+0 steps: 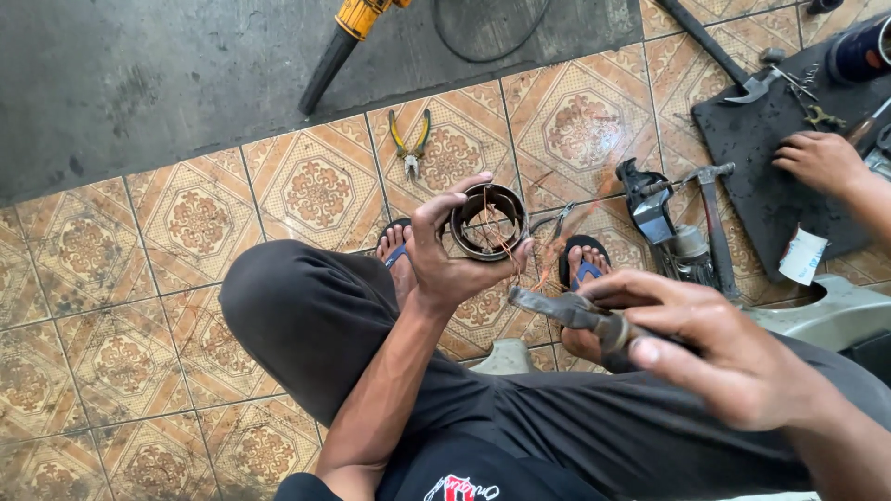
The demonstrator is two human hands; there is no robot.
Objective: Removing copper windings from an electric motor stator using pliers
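The person sits low over a patterned tile floor (pixel 186 223), knees up in dark trousers, sandalled feet just beyond the hands. The left hand (pixel 445 255) is clamped around a rusty metal ring (pixel 489 221), thumb on the near side and fingers curled over the far rim, holding it up with its opening toward the camera; thin copper wires (pixel 504 243) trail out of it and hang loose. The right hand (pixel 724 357) is closed around the handle of a dark metal tool (pixel 566 311), whose blunt end points toward the ring but sits apart from it, not touching. On the floor beyond lie yellow-handled pliers (pixel 410 141), a yellow power drill (pixel 348 37) on the grey slab, and a hammer (pixel 710 218) beside a small motor part (pixel 654 209). Another person's hand (pixel 821 160) rests on a black mat (pixel 770 158) at the right. To my eye the risk is the wires: if the tool goes in at a slant it could snag or snap those fine strands. The ring is held only at its edges, so a hard push might twist it free, or drive the tool tip toward the left thumb.
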